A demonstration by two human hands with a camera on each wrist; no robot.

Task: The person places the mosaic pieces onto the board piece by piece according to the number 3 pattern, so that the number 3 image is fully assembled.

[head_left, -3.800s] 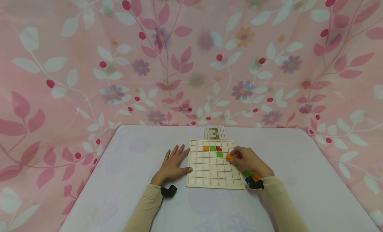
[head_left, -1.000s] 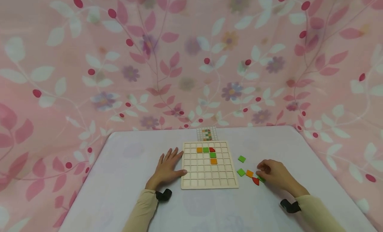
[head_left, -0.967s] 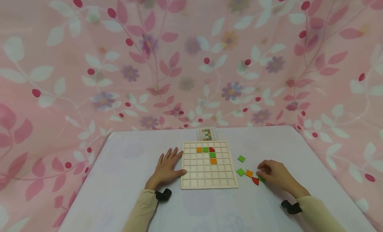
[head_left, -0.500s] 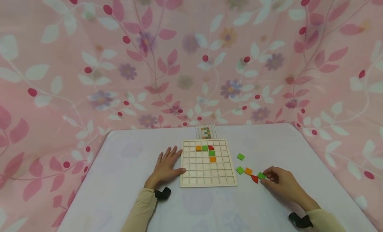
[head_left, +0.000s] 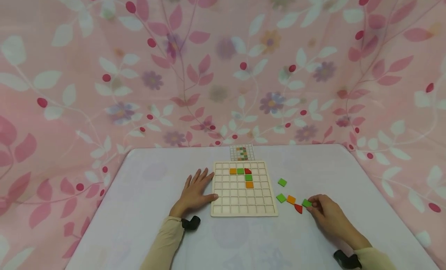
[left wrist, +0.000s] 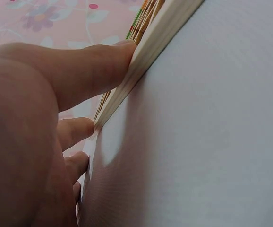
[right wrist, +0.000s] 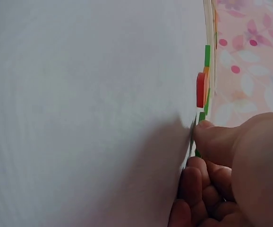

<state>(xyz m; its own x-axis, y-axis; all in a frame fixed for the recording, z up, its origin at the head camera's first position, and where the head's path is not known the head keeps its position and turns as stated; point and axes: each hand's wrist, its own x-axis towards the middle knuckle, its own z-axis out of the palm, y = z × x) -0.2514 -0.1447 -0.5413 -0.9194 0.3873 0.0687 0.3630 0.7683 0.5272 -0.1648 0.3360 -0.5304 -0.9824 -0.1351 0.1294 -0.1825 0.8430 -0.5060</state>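
My left hand (head_left: 193, 192) lies spread at the left side of a wooden grid board (head_left: 228, 206), its thumb on the rim and the forefinger by the upper edge. In the left wrist view the thumb tip meets the board's side (left wrist: 148, 52). With thumb and forefinger my right hand (head_left: 329, 214) pinches a green square tile (head_left: 306, 203) at the tabletop. The right wrist view shows that green tile (right wrist: 202, 116) partly hidden by the thumb. In the board's cells sit two orange tiles, two green ones and a red quarter-round tile (head_left: 247, 171).
Between board and right hand lie two loose green tiles (head_left: 281, 198), an orange tile (head_left: 290, 200) and a red quarter-round piece (head_left: 298, 208). A printed pattern card (head_left: 242, 152) lies behind the board. White cloth (head_left: 237, 243) covers the table; a floral curtain hangs behind.
My right hand has left the board, where the orange tile it held now sits under the green one. It has moved right and now pinches a green tile. The left hand stays put.
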